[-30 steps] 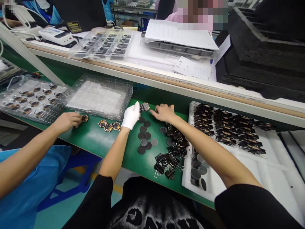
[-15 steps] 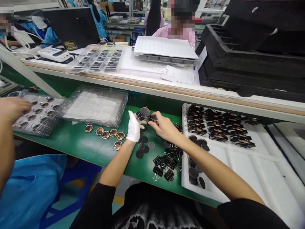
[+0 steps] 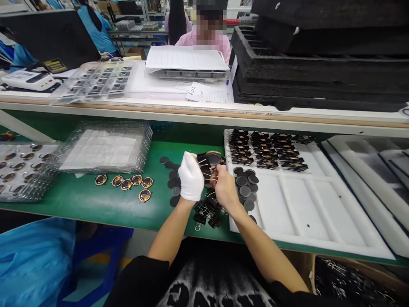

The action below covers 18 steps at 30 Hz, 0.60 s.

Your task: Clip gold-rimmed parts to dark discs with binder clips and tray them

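Green bench (image 3: 89, 202) runs before you under a white shelf (image 3: 172, 116), with a white foam tray (image 3: 275, 196) at right. Your gloved left hand (image 3: 191, 177) curls closed on a dark-faced round piece (image 3: 213, 158), raised just beside the tray; your bare right hand (image 3: 226, 187) pinches a black binder clip (image 3: 208, 175) at its near edge. Loose clips (image 3: 200, 218) lie below, dark discs (image 3: 174, 183) leftward.

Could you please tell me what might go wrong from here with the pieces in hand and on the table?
The binder clip at the bare right hand might slip and mark the round piece held with the gloved left hand. If dropped, that piece could land among the loose clips close by. The gold-rimmed pieces lying loose on the green table might get knocked.
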Available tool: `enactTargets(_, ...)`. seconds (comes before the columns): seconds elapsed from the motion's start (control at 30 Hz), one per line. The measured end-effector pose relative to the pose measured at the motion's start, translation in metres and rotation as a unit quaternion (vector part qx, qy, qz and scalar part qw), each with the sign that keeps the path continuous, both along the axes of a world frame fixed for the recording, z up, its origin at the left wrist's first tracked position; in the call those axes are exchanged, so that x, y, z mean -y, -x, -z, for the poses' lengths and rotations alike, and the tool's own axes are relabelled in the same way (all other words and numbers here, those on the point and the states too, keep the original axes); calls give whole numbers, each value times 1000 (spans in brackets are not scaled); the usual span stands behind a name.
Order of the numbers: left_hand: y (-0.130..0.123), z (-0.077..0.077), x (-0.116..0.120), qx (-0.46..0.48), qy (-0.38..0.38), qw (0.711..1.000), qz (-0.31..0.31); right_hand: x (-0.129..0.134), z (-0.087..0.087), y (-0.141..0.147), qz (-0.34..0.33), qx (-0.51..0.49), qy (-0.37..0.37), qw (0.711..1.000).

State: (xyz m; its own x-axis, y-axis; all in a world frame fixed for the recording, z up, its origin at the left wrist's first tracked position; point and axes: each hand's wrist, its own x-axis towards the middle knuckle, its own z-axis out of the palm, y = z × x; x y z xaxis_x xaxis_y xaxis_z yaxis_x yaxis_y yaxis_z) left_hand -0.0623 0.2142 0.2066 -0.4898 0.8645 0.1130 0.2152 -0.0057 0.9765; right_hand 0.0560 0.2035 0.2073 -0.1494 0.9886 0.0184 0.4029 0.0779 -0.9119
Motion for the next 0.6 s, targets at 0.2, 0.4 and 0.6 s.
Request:
enactTargets(0.2,-39,-1,13,-57,-92,992,-67,-2,-3,-17,87,-80,78,990)
enactTargets(0.4,-58,-3,17,-122,-170,977,-30,-8,-6,-33,119,-324,121,931)
enactTargets(0.6,-70,1,22,-203,-248,947,-1,-16,-7,-50,104,-412,120,897)
